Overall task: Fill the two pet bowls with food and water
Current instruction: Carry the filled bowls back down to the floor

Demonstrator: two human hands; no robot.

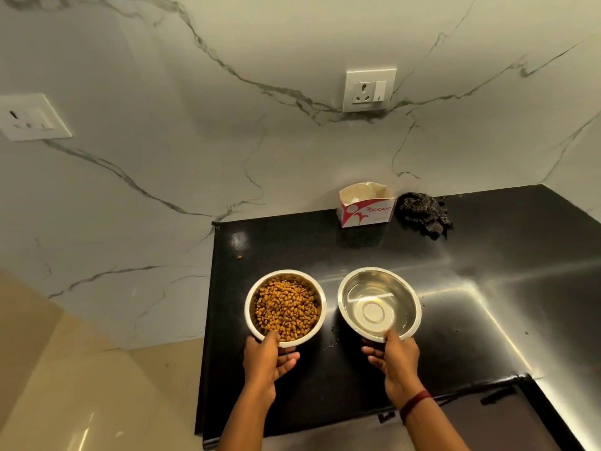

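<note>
Both fills look done; the left bowl [285,308] holds brown kibble [286,309], the right bowl [379,303] clear water, side by side on the black table [455,320]; the left hand [266,356] grips the kibble bowl's near rim, the right hand [395,358] the water bowl's; carrying next would call for a level lift, lest water spill.
</note>
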